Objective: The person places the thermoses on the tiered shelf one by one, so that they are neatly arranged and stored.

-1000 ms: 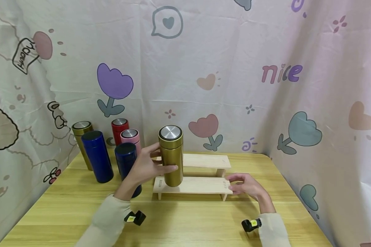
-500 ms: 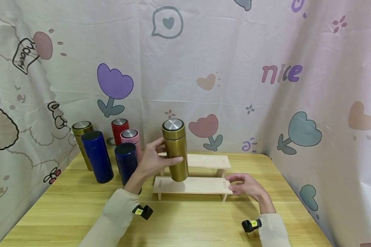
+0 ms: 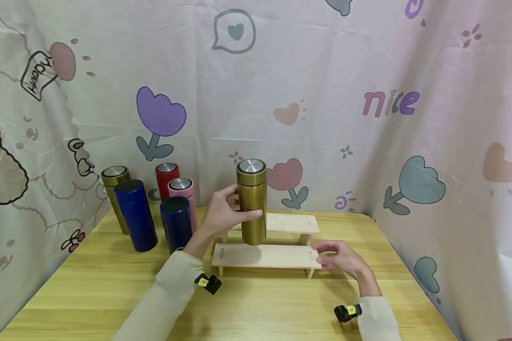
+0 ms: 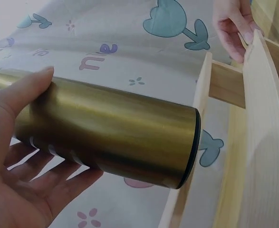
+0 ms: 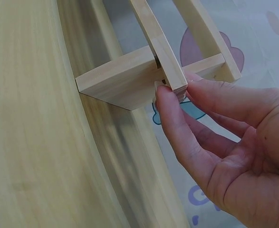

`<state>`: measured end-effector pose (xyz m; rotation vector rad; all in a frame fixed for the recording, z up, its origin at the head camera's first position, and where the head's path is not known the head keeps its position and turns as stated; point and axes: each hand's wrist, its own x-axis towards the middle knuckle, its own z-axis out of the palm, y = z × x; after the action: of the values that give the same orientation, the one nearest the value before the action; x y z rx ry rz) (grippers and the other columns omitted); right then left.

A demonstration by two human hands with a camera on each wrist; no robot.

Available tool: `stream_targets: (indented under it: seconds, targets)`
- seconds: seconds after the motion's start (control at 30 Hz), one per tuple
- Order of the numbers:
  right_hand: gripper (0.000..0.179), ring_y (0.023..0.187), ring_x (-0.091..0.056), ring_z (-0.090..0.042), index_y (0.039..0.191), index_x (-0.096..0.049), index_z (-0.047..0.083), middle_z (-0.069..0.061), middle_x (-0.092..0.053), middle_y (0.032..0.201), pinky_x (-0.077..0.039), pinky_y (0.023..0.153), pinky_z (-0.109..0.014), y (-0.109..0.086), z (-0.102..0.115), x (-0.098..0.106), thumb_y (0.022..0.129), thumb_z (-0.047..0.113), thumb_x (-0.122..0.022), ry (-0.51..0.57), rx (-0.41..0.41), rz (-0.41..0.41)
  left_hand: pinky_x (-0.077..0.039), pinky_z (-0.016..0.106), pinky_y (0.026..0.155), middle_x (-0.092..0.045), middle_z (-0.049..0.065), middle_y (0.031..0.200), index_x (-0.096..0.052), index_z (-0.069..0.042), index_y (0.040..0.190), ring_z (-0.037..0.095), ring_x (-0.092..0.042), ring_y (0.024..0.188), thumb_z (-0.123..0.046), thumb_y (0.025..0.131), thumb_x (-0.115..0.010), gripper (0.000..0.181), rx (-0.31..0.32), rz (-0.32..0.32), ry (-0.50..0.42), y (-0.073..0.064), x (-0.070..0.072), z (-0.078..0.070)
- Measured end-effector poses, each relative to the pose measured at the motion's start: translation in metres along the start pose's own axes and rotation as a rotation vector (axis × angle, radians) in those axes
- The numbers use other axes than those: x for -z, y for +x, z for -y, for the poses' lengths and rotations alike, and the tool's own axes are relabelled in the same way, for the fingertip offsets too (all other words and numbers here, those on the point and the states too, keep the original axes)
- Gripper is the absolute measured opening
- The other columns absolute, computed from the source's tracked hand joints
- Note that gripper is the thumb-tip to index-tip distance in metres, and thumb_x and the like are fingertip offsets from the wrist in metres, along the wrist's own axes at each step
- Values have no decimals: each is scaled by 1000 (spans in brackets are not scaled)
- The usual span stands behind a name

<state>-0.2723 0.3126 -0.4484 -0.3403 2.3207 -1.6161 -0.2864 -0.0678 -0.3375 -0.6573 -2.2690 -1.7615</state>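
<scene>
Meeting the curtain (image 3: 256,94), your table (image 3: 273,303) runs past the shelf (image 3: 266,256), whose right end your right hand (image 3: 340,257) pinches; your left hand (image 3: 223,215) grips a gold bottle (image 3: 253,195).

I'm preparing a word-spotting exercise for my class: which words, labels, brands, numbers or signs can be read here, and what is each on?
"nice": printed on the cloth backdrop.
Banner lettering, at the backdrop's left: too stylised to read surely.
Left wrist camera's yellow label and right wrist camera's yellow label: too small to read.
Held gold bottle: no lettering visible.
</scene>
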Motion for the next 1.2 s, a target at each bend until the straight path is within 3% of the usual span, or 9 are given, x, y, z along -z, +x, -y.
stream_targets:
  seconds: [0.37,0.8,1.2]
  targets:
    - [51,99,-72,-20,138,-54,-12,-32,-58,133,-65,86,-40,1,-1,-1,94,6,-73,-1,-2,2,-63,45,90,-67,11,128,-63,-10,134,33,-73,105,-27,76,-92,67,-6,8,-4,14,-15,-4]
    - [52,101,-72,-20,139,-53,-12,-34,-56,135,-65,86,-38,2,-2,-1,94,6,-73,1,-8,1,-62,44,90,-68,10,128,-62,-8,135,31,-72,104,-28,75,-93,70,59,35,-31,28,-27,-9]
    - [54,102,-72,-21,140,-53,-11,-35,-55,137,-65,86,-37,1,-1,0,94,8,-73,-18,-10,-5,-61,47,93,-69,10,128,-61,-9,138,31,-74,104,-29,73,-94,75,38,128,-26,44,-37,-10]
